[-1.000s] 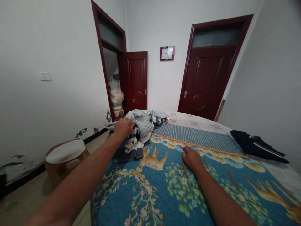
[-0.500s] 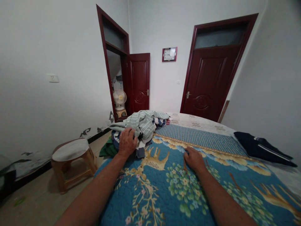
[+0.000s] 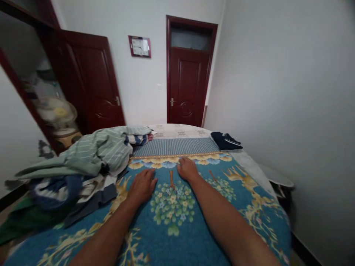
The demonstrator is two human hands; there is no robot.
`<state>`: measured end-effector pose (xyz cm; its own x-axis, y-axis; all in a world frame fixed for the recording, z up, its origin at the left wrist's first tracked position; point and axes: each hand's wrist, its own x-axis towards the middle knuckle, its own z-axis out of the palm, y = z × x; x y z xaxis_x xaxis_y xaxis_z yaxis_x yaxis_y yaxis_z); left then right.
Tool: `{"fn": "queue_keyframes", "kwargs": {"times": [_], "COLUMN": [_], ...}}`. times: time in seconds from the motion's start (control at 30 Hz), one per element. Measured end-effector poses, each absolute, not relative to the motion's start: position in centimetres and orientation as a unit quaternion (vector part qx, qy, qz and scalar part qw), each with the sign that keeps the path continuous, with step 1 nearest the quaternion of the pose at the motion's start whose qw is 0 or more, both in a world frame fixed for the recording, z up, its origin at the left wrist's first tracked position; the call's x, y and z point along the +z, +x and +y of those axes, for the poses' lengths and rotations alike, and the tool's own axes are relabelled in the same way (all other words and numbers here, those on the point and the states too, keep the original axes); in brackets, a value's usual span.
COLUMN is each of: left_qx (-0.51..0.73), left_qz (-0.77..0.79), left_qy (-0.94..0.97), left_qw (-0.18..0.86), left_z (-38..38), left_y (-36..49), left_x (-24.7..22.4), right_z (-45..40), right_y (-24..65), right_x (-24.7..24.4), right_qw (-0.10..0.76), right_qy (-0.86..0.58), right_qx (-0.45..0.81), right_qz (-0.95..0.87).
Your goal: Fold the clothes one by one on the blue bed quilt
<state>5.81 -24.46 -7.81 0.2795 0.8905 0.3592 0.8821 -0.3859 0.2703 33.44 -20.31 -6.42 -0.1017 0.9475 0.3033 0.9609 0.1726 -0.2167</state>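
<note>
My left hand [image 3: 142, 184] rests palm down on the blue patterned quilt [image 3: 210, 236], its fingers stretched out and nothing in them. To its left lies a heap of clothes, topped by a pale green striped garment [image 3: 94, 147]. Under that garment show a dark blue piece [image 3: 55, 192], a dark grey piece [image 3: 94, 203] and a green piece [image 3: 30, 218]. My right hand [image 3: 188, 169] lies on the quilt near its scalloped flower border, fingers slightly bent and holding nothing that I can see. Beyond it, at the far right of the bed, is a folded dark navy garment [image 3: 224, 141].
A patterned white sheet [image 3: 177, 130] covers the bed's far end. A wall runs along the right, with a pale-topped object [image 3: 277, 179] low beside the bed. At the back are a shut red door [image 3: 190, 85], an open door [image 3: 88, 81] and a fan [image 3: 58, 112].
The view has swung to the right. My left hand has moved off the clothes heap onto the quilt. My right hand stays on the quilt, farther toward the flower border.
</note>
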Motion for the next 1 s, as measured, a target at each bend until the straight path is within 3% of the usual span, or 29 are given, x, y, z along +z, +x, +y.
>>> {"fn": "queue_keyframes", "kwargs": {"times": [0.17,0.4,0.8,1.0], "left_qx": [0.245,0.262,0.265,0.266], "left_qz": [0.508,0.497,0.499,0.501], "left_qy": [0.825,0.827,0.825,0.823], "left_qw": [0.009,0.002,0.010,0.017], "left_z": [-23.6,-23.0,-23.3,-23.2], "left_y": [4.2,4.1,3.9,4.2], "left_x": [-8.8,-8.8,-8.7,-8.1], "right_z": [-18.3,-16.3,-11.6,-11.0], "right_y": [42.6,53.3,58.6,60.5], "right_x": [-6.8,-6.9,-7.6,-7.8], "right_qw": [0.203,0.303,0.255,0.424], "right_qy": [-0.742,-0.846,-0.879,-0.808], "right_qx": [-0.037,-0.093,-0.079,-0.076], "right_qz": [-0.638,-0.429,-0.394,-0.402]}}
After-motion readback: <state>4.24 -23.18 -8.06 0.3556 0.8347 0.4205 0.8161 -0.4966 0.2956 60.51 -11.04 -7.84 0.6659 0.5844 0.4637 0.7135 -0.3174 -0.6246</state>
